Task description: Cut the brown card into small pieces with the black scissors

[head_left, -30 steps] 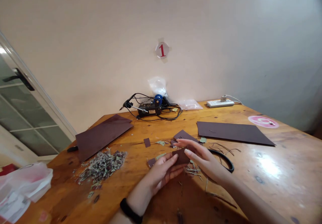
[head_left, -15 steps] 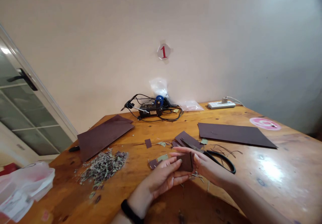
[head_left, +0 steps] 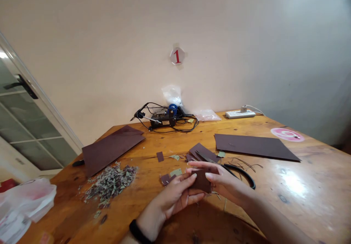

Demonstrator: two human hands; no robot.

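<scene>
Between my two hands is a small dark brown piece of card, raised above the near middle of the table. My left hand grips its left side, thumb on the face and fingers beneath. My right hand holds the right side with the thumb on the face and fingers behind. Just beyond my right hand lie black-handled scissors, partly hidden by it, their blades resting over a brown card offcut. Small brown scraps and a greenish scrap lie beyond my left hand.
A heap of shredded bits and large brown sheets lie left; another brown sheet lies right. At the back are a black device with cables and a power strip. A plastic bag sits at the left edge.
My right thumb has moved from the card's right edge onto its face. The view has shifted slightly; both hands stay on the card.
</scene>
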